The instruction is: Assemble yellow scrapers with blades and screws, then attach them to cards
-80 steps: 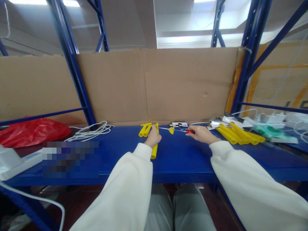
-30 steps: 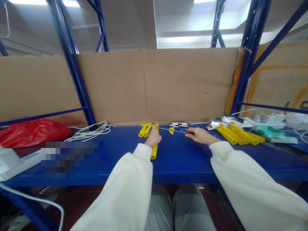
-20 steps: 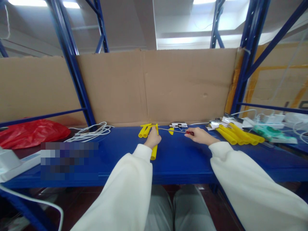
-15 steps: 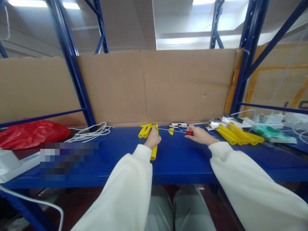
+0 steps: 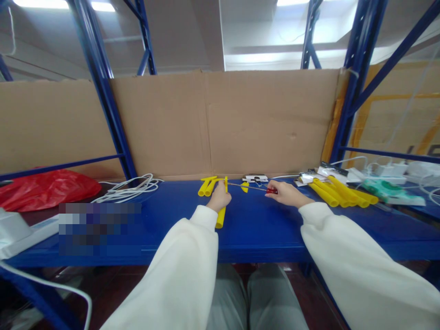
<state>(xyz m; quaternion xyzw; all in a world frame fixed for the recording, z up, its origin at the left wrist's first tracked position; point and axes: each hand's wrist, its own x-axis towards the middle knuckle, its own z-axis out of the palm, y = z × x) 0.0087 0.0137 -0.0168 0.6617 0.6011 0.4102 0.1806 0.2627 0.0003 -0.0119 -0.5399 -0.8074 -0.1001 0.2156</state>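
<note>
My left hand is closed around a yellow tube-shaped part, whose wide end points towards me and whose thin end rises past my fingers. In my right hand is the red handle of a screwdriver. Its long thin shaft runs left and meets the upper part of the yellow piece, near my left fingers. Exactly how the tip sits there is too small to tell. Two more yellow tube-shaped parts lie just left of my left hand. A small yellow piece rests behind the shaft.
Several yellow tubes lie to the right, beside a green-and-white packet and white adapters. At the back are small white-and-black items. Coiled white cable, a red bag and a power strip occupy the left. Cardboard stands behind.
Both hands keep almost the same places and grips. The screwdriver's shaft looks slightly different in tilt and shine; the view has shifted a little.
</note>
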